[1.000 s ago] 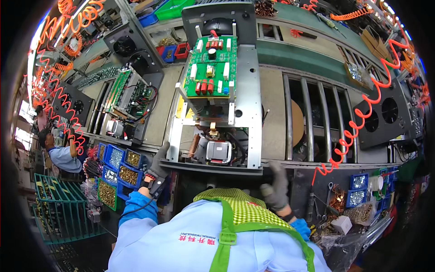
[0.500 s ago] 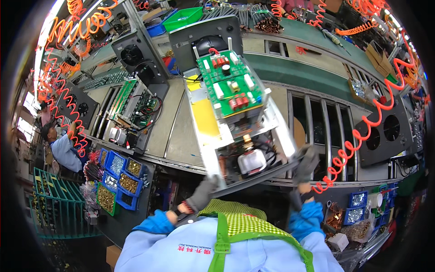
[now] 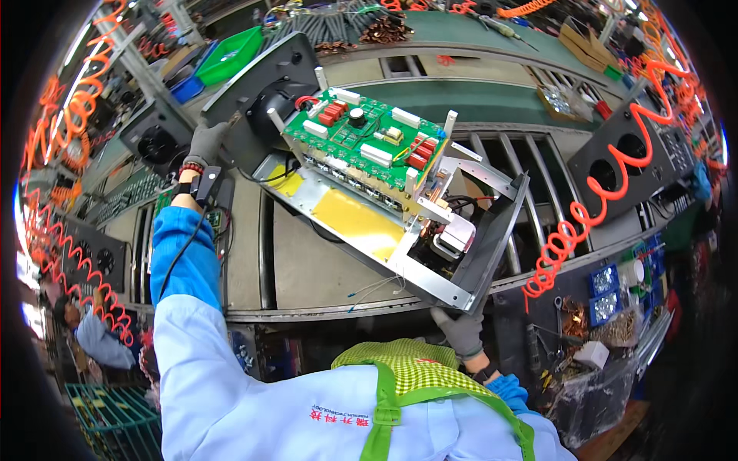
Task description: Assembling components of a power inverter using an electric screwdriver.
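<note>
A partly built electrical unit (image 3: 330, 223) lies at an angle on the bench, its green circuit board (image 3: 361, 137) facing up. At its far left end stands a dark panel (image 3: 265, 73) with a black fan (image 3: 278, 107). My left hand (image 3: 206, 144), in a grey glove, reaches to this panel and grips its lower left edge, one finger along the face. By the near corner of the dark end panel (image 3: 492, 246) is my right hand (image 3: 461, 334), also gloved, its thumb spread from the fingers. Whether those fingertips touch the panel is hard to make out.
Another fan panel (image 3: 154, 142) stands to the left, and a dark fan unit (image 3: 634, 154) to the right. Metal rollers (image 3: 530, 192) run beside the unit. A coiled red hose (image 3: 607, 200) hangs on the right. Blue bins (image 3: 605, 293) hold small parts near the right edge.
The unit has turned, its near end swinging right and its far end left. My left hand has moved from the near panel to the far one; my right hand has come lower and left.
</note>
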Motion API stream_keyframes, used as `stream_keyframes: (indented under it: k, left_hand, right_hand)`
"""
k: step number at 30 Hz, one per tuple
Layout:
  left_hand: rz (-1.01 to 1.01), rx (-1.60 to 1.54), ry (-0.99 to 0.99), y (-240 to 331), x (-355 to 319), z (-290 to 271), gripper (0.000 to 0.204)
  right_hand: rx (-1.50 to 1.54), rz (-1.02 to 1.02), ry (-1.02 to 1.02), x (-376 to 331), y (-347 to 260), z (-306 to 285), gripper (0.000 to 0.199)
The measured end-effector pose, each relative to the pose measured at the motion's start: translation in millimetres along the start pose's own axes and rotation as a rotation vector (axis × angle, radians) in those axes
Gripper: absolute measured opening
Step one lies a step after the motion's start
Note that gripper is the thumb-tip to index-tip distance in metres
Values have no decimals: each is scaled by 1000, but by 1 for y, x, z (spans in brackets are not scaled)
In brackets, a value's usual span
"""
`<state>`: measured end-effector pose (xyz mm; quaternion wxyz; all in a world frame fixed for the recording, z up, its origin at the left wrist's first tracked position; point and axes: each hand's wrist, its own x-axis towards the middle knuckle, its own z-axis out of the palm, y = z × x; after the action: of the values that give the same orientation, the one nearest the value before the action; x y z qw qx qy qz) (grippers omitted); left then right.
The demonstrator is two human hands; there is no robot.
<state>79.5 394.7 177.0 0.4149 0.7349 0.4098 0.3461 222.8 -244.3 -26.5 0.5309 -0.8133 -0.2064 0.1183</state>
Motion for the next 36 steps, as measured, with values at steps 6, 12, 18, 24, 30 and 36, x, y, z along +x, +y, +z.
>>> stream_keyframes:
  k: [6,12,18,24,30,36]
  left_hand:
    - [77,-60,67,-19,-27,-6,27]
    - [-11,-61,169,2,-129,-18,22]
    - [171,136,340,-27,-153,-21,48]
    - [174,73,368,-84,-158,-22,73]
    - [43,688,127,-80,-151,-7,41]
    - [258,28,88,-8,-181,48,77]
  right_hand:
    - [-364,-196,69,20,72,28,71]
    - [-533,-463,312,110,111,-15,49]
    - [-137,-252,258,186,111,-5,42]
    - [131,-143,312,212,105,19,35]
    - [-245,33,606,194,116,21,51]
    - [-789,75,-124,83,139,117,68]
